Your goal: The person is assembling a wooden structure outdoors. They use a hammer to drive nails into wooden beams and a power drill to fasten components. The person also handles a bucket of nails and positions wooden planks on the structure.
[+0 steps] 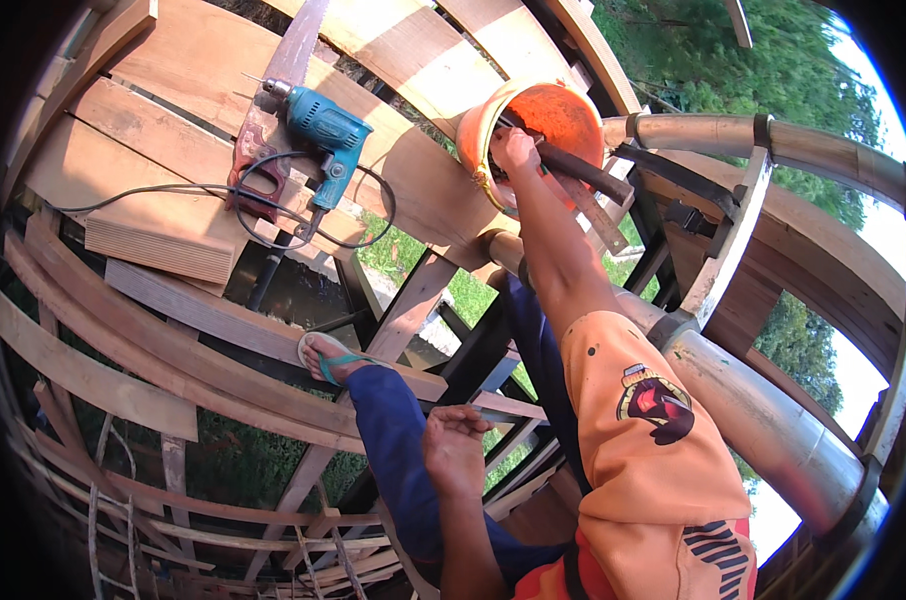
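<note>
My right hand (516, 152) reaches into the mouth of a tilted orange bucket (478, 125), its fingers closed on something I cannot make out. Close to that hand, a dark tool handle (585, 170) and a flat, worn strip (595, 218) stick out over the bucket's rim. Above my blue-trousered leg hangs my left hand (456, 450), its fingers curled in; whatever they may hold is hidden. Farther off on the boards lie a blue-green power drill (328, 125) and a handsaw (261, 180), with the drill's black cord (153, 188) looped over the saw's grip.
Wooden planks (163, 60) form the platform, with gaps between them. A short grooved board (158, 250) lies near the saw. My sandalled foot (328, 357) rests on a beam (213, 315) above an open drop. Along the right runs a thick metal pipe (763, 420).
</note>
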Tool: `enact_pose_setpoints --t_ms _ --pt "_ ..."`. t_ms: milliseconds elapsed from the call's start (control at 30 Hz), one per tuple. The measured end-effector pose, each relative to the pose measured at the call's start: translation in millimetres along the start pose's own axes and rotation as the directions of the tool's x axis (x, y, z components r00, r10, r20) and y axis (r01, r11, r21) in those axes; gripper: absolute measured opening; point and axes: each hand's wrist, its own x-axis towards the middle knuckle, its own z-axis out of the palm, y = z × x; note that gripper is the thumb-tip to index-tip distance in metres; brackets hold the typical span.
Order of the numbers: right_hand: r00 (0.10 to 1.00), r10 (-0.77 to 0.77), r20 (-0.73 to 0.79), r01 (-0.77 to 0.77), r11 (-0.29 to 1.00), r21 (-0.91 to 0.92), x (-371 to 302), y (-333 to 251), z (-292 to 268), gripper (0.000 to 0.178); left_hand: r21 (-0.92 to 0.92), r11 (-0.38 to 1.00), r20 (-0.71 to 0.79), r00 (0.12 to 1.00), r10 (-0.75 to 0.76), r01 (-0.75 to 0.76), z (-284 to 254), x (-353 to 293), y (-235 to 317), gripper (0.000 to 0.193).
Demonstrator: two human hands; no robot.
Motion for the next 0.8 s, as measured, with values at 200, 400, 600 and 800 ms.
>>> enact_pose_setpoints --t_ms 200,400,600,800 --pt "0.995 0.001 -0.097 0.012 0.991 0.133 -3.8 -0.1 18.5 0.037 0.044 0.999 0.008 1.000 -0.003 0.002 3.6 1.8 -1.1 0.041" --pt "0.995 -0.001 -0.097 0.013 0.992 0.122 -3.9 3.2 -9.3 0.039 0.059 0.998 0.018 1.000 0.024 -0.025 8.2 0.6 2.6 0.041" --pt "0.989 0.076 0.124 -0.033 0.949 -0.314 24.3 20.8 -48.4 0.049 -0.021 0.999 0.036 0.999 0.031 -0.030 -3.3 2.4 -8.4 0.040" --pt "0.821 0.118 0.559 0.204 0.854 -0.479 75.4 89.1 -44.8 0.056 -0.057 0.997 0.076 0.996 0.056 -0.052 -9.0 -3.6 -3.1 0.038"
